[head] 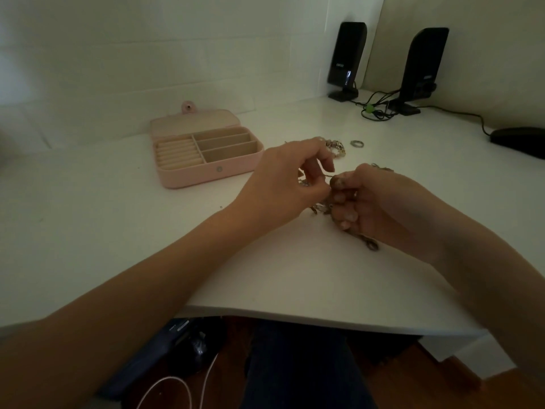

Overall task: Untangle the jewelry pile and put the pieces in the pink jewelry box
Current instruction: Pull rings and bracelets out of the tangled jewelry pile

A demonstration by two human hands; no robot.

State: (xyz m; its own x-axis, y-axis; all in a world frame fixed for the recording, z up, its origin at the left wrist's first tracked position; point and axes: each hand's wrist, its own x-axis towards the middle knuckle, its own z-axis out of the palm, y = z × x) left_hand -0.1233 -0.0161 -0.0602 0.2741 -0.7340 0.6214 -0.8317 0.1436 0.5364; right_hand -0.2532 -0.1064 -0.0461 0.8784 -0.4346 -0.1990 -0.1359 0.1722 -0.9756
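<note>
The pink jewelry box (188,178) lies open on the white desk, left of my hands, its beige compartments bare. My left hand (283,184) and my right hand (380,202) meet above the desk, both pinching a tangle of chains (320,207). A thin chain (328,175) stretches between my fingertips. A clasp end (372,246) trails out below my right hand. A beaded bracelet (336,147) lies just behind my left hand, and a small ring (356,143) sits to its right. My hands hide much of the pile.
Two black speakers (348,60) (421,69) stand at the back right with tangled cables (376,109). A dark object (522,141) lies at the far right edge. The desk's front edge (295,315) runs above my lap.
</note>
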